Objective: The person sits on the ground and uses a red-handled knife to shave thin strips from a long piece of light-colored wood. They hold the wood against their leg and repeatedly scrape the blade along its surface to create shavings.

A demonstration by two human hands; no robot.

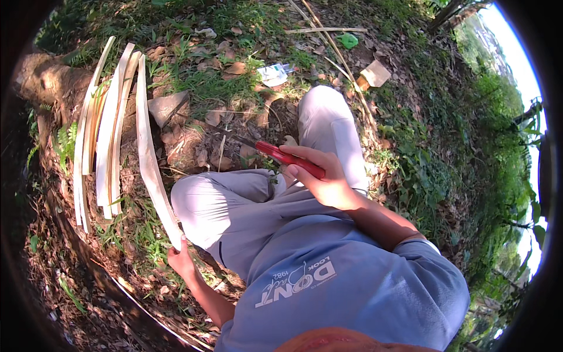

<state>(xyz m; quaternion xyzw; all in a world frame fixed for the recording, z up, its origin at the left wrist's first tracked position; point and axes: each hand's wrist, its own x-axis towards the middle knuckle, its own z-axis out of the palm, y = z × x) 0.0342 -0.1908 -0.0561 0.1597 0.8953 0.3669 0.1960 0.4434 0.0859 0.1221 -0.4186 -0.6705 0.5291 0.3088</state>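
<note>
While a person (358, 270) sits on leafy ground (135, 276), a group of pale strips (107, 135) runs lengthwise at far left. Beside it, one long strip (150, 170) (gently bent) points away from the body, near end pinched in the left grip (180, 258), far end free, edge near the left knee (196, 202). The right grip (328, 179), wrapped round a red-handled knife (272, 152), aims the blade forward-left; leafy room separates blade and strip.

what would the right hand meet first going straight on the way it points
Led by its knife, the right hand would probably meet the grey lump first; depth is unclear, so it might pass above.
</note>
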